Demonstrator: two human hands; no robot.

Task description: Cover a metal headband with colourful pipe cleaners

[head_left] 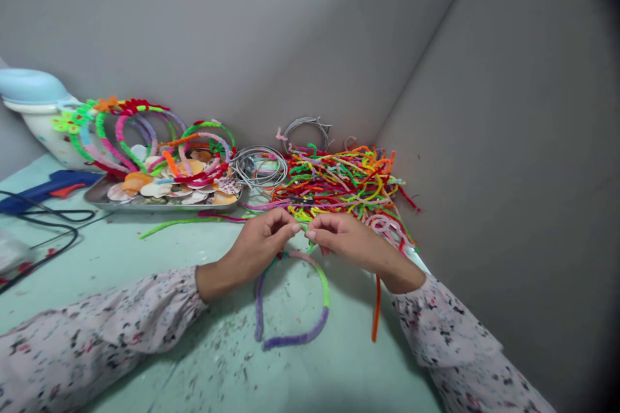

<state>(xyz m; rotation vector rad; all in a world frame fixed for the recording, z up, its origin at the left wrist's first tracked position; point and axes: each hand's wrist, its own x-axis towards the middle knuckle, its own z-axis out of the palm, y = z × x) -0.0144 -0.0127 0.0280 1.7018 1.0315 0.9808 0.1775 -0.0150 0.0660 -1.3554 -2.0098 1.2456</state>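
My left hand (254, 250) and my right hand (349, 240) meet fingertip to fingertip above the table. Both pinch a thin green pipe cleaner (310, 247), of which only a short bit shows between and below the fingers. Just beneath lies a headband (325, 287) wrapped in purple, green and pink pipe cleaner, its two ends towards me. A small red and teal bit (281, 256) sits at its far side, partly behind my left hand. Near my right wrist an orange pipe cleaner (376, 310) lies on the table.
Behind my hands is a heap of coloured pipe cleaners (339, 174). Left of it are a coil of grey wire (264, 168) and a metal tray (159, 207) of shells and wrapped headbands. Farther left are a blue glue gun (53, 184), its cable and a white bin. Grey walls stand behind and right.
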